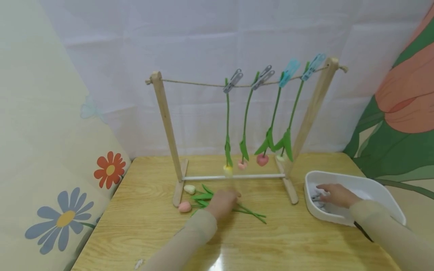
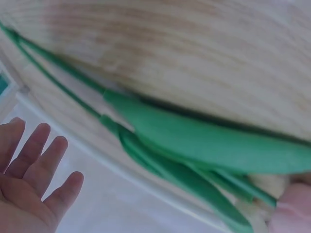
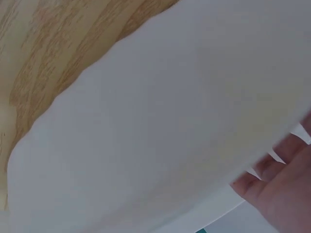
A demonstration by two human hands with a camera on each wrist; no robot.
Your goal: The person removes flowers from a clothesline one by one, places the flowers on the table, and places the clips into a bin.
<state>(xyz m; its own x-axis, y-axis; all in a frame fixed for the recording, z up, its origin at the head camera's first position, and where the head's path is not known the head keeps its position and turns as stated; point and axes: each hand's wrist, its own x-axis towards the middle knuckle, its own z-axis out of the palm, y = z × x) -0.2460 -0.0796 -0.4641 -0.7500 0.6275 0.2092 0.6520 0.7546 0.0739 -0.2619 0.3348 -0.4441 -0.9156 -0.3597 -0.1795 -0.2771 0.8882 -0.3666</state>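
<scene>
Artificial tulips lie on the table, among them a white tulip (image 1: 190, 189) and a pink tulip (image 1: 185, 207); their green stems (image 1: 251, 213) cross toward the right. My left hand (image 1: 222, 203) is above the stems in the head view. In the left wrist view its fingers (image 2: 46, 155) are spread, apart from the green leaves (image 2: 204, 136). My right hand (image 1: 337, 195) reaches into a white basin (image 1: 373, 184), over grey clothespins (image 1: 318, 203). Its fingers (image 3: 286, 148) look loosely bent, with nothing seen in them; the fingertips are partly behind the basin wall in the right wrist view.
A wooden rack (image 1: 166, 124) carries a twine line (image 1: 193, 83). Two grey clothespins (image 1: 233, 81) and two blue clothespins (image 1: 289, 73) hold tulips hanging head down. A white rod (image 1: 203, 177) joins the rack's feet. A small white scrap (image 1: 139, 263) lies near the front edge.
</scene>
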